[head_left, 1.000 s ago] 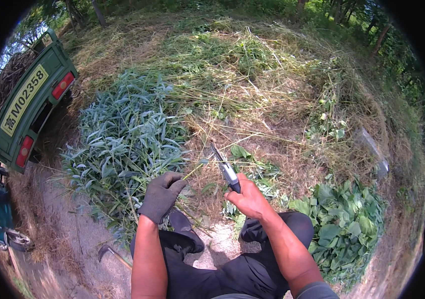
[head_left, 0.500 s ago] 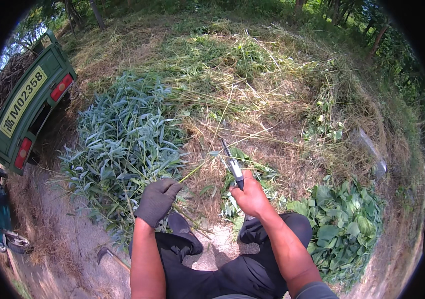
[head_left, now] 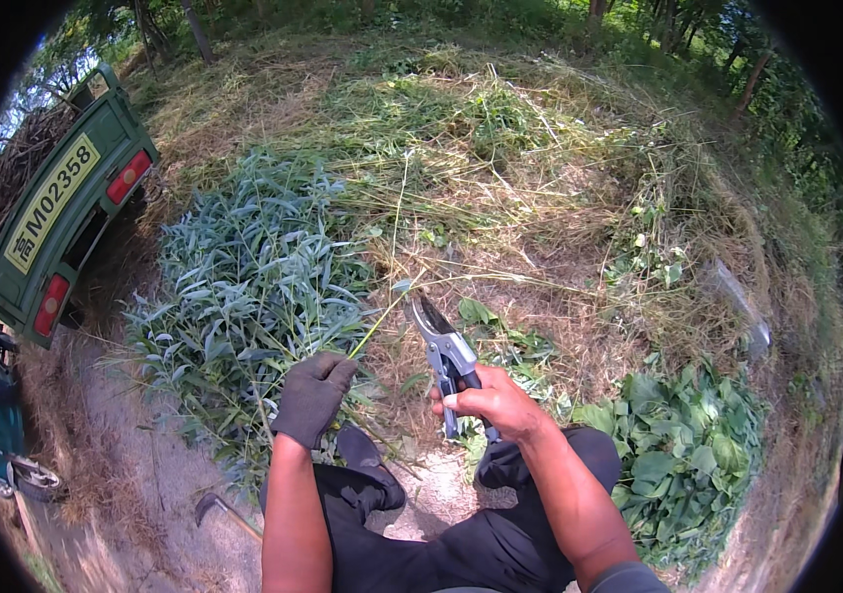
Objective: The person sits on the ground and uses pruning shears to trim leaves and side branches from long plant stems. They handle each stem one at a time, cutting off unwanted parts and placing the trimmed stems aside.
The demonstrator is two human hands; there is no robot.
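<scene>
Nearest on your left, a sickle [head_left: 235, 516] lies on the bare ground by your leg, its handle partly hidden there. Farther in, your gloved left hand [head_left: 314, 397] is closed around a thin green stem [head_left: 378, 327], which slants away to the right, toward the middle of the scene. You pinch its near part, probably to keep the far length steady and your fingers clear of the blades. Your bare right hand [head_left: 493, 403] grips the pruning shears [head_left: 452, 352] by the handles, tips pointing far and left, which seems to suit meeting the stem; whether they touch it, you can't tell from here. A broad-leaved heap [head_left: 686, 457] sits near right, and a narrow-leaved pile [head_left: 258, 267] beyond your glove, both apparently within easy reach. Far left stands a green truck [head_left: 113, 133] loaded with branches [head_left: 28, 163].

Compared with half a second ago, your shears have turned from nearly edge-on to show their broad side, handles now spread apart; your glove has barely moved.
</scene>
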